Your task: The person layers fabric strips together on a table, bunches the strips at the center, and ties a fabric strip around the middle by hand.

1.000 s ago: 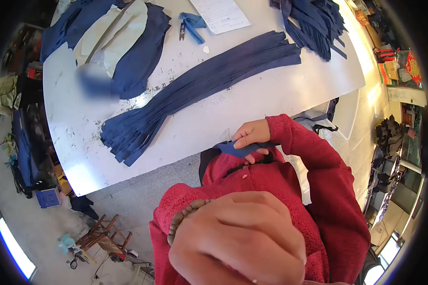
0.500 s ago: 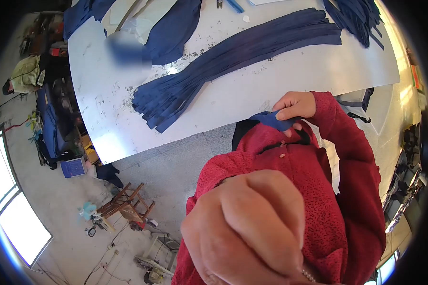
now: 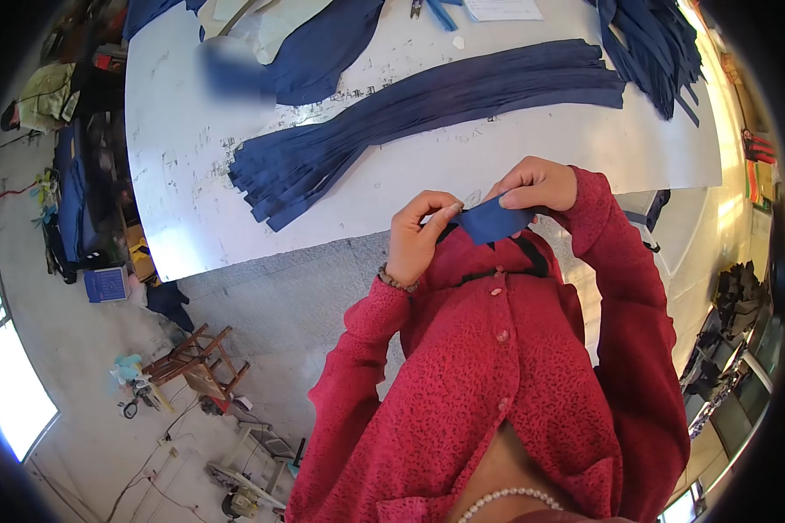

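A small piece of dark blue fabric (image 3: 492,223) is stretched between my two hands just past the near edge of the table. My left hand (image 3: 417,240), with a beaded bracelet at the wrist, pinches its left end between thumb and fingertips. My right hand (image 3: 536,187) grips the other end, thumb on top and the fingers partly hidden behind the cloth. Beyond them, a long bundle of blue fabric strips (image 3: 427,105) lies across the white table (image 3: 427,192).
More blue strips (image 3: 650,52) hang together at the table's far right. A wide blue cloth piece (image 3: 327,61) and white paper (image 3: 501,9) lie at the back. To the left, a wooden stool (image 3: 202,362), a blue box (image 3: 106,285) and cables are on the floor.
My left hand has come down from close to the camera and now pinches the left end of the fabric. My right hand keeps its hold, and the cloth is spread wider.
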Available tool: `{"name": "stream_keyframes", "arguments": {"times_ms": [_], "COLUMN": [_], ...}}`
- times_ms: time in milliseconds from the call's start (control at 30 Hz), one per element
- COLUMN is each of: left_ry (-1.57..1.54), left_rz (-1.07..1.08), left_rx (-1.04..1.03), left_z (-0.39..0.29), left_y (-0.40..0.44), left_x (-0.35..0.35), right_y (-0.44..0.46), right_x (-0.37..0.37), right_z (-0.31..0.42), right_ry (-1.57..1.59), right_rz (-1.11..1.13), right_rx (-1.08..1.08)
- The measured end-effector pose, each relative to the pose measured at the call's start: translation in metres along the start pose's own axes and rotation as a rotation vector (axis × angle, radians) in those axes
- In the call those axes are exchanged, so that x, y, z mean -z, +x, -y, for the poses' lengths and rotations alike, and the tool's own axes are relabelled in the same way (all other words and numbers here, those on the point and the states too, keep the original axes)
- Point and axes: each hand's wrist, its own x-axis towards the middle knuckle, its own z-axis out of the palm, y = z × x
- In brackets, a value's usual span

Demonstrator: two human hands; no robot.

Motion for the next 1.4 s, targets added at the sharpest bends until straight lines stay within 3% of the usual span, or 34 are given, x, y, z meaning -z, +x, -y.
{"name": "stream_keyframes", "arguments": {"times_ms": [100, 167, 233, 267, 367, 433, 633, 733, 900, 967, 1000, 1033, 1100, 1200, 1300, 1400], "left_ry": [-0.101, -0.035, 0.258, 0.257, 0.297, 0.296, 0.159, 0.176, 0.417, 0.129, 0.131, 0.206, 0.282, 0.540, 0.490, 0.451], "left_rz": [-0.009, -0.037, -0.046, -0.048, 0.009, 0.144, 0.356, 0.362, 0.455, 0.294, 0.304, 0.311, 0.325, 0.372, 0.351, 0.298], "left_rx": [0.010, -0.008, -0.275, -0.274, -0.198, -0.004, 0.201, 0.217, 0.320, 0.166, 0.158, 0.101, 0.034, -0.020, 0.009, -0.038], "left_z": [0.010, 0.002, 0.001, 0.003, 0.006, 0.004, 0.021, 0.026, 0.016, 0.020, 0.021, 0.022, 0.020, 0.010, 0.000, 0.005], "left_y": [-0.004, -0.005, -0.001, -0.001, -0.001, 0.000, 0.012, 0.018, 0.023, 0.022, 0.023, 0.025, 0.030, 0.035, 0.033, 0.034], "left_x": [-0.011, -0.014, -0.012, -0.011, -0.010, -0.011, -0.002, 0.003, 0.014, 0.009, 0.006, 0.002, -0.004, -0.011, -0.015, -0.015], "right_y": [0.006, 0.004, 0.002, 0.001, -0.001, -0.002, 0.002, 0.002, 0.003, 0.003, 0.002, 0.008, 0.026, 0.040, 0.052, 0.061], "right_x": [0.004, 0.008, 0.012, 0.013, 0.015, 0.017, 0.022, 0.023, 0.029, 0.027, 0.019, 0.006, -0.019, -0.043, -0.036, -0.038], "right_z": [-0.018, -0.019, -0.019, -0.020, -0.016, -0.017, -0.022, -0.018, -0.048, -0.049, -0.052, -0.053, -0.056, -0.056, -0.076, -0.082], "right_ry": [0.017, 0.035, 0.053, 0.052, 0.035, 0.019, -0.089, -0.215, -0.276, -0.897, -0.925, -0.928, -0.451, -0.350, -0.399, -0.440], "right_rz": [-0.025, -0.039, -0.054, -0.074, -0.080, -0.065, -0.069, -0.051, -0.116, -0.178, -0.288, -0.300, -0.735, -0.768, -0.737, -0.773], "right_rx": [0.147, 0.102, 0.057, 0.052, 0.034, 0.019, 0.048, -0.034, -0.070, -0.099, -0.130, -0.131, 0.325, 0.234, 0.064, 0.126]}}
